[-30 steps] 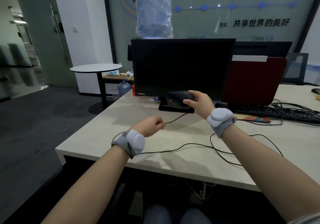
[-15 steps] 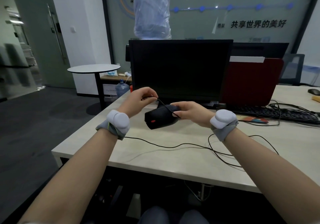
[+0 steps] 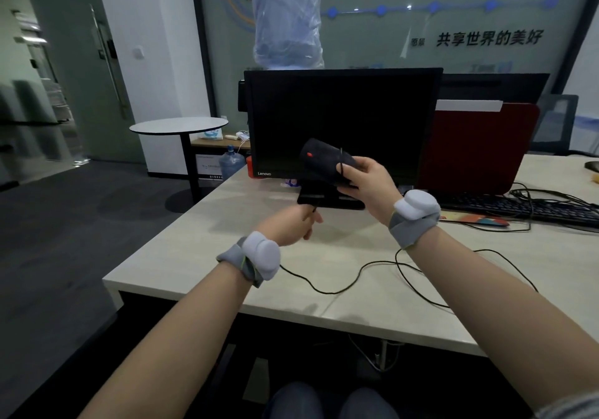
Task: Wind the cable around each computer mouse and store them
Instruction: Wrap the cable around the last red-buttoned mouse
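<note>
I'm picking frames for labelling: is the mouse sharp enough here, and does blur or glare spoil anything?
Head view: the mouse is fairly sharp but dark against the black monitor; the left hand is motion-blurred; small glare spots dot the glass wall; wide-angle bending shows at the edges.

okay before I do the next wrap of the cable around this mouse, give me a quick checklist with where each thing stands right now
1. Mouse held firmly: ok, the right hand grips it, lifted in front of the monitor.
2. Wrap already on the mouse pinned down: ok, one turn of cable crosses the body under the right thumb.
3. Feeding hand has the cable: ok, the left hand pinches it below the mouse.
4. Slack free to feed: cannot tell, loose loops lie on the desk and run under the right forearm.
5. Plug end free: cannot tell, it is not in view.
6. Loops apart from the keyboard wires: cannot tell.
</note>
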